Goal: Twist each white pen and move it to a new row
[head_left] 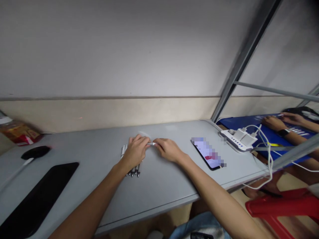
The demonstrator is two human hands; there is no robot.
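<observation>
Both my hands meet over the middle of a grey table [159,186]. My left hand [136,152] and my right hand [168,149] are closed, each pinching an end of one white pen [151,143] held between them. Under and beside my left hand lies a row of several white pens [132,172] with dark tips pointing toward me. Their far ends [123,149] show past my knuckles.
A phone [208,154] with a lit screen lies right of my hands. A white power strip [236,140] with chargers and cables sits at the table's right end. A black pad [37,196], a black mouse [36,152] and a snack bag [18,132] are at left. Another person's hands [279,121] work at a blue table; a red stool [281,205] stands below.
</observation>
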